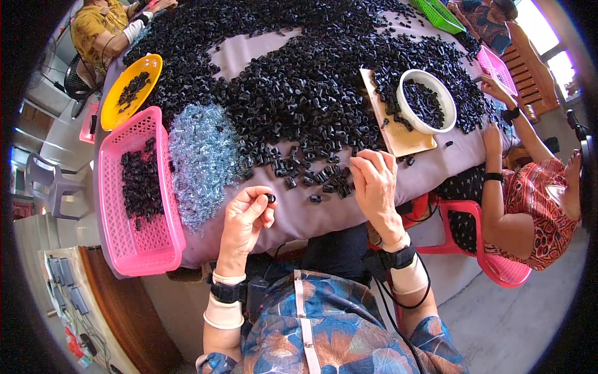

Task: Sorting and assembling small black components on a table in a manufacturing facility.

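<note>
Between the thumb and forefinger of my left hand (248, 215) is a small black plastic piece (271, 198), short and tube-like. My right hand (378, 185) rests at the near edge of a large heap of similar black pieces (299, 93), its fingers bent and drawn together. Whatever those fingertips pinch, if anything, is too small to make out. A few loose black pieces lie on the pale cloth between my two hands. Left of the heap, close to my left hand, spreads a pile of small silvery-blue coil springs (202, 162).
A pink basket (140, 255) holding black pieces stands at the left, beyond it a yellow plate (156, 65). A white bowl (450, 112) and a cardboard piece (411, 142) lie right. Other people (536, 206) sit around the table; a red chair (507, 271) stands right.
</note>
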Available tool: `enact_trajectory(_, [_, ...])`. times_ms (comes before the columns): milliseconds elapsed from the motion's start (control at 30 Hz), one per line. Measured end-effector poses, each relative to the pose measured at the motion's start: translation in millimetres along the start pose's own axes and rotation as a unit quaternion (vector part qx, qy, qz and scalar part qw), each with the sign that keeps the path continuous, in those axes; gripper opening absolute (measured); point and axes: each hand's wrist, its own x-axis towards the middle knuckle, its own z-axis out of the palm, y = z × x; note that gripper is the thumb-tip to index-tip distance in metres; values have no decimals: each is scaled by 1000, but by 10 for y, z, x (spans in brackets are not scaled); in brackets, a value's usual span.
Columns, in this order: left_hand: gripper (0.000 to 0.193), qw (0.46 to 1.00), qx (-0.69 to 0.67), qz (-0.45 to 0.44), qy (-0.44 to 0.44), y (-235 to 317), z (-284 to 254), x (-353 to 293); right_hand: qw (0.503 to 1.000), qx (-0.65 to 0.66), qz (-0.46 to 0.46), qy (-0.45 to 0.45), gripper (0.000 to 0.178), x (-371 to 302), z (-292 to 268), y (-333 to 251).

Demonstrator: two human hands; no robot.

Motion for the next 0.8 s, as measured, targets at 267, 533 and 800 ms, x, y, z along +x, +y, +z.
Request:
enact_trajectory(267, [15, 1000, 3, 3, 7, -15, 7, 3, 993, 1, -66, -99, 18, 287, 26, -59])
enact_trajectory(533, [14, 1000, 3, 2, 13, -15, -9, 7, 990, -28, -77, -116, 12, 352, 108, -23])
enact_trajectory(800, [15, 999, 31, 23, 27, -40, 26, 4, 902, 375, 195, -94, 11, 44, 6, -828])
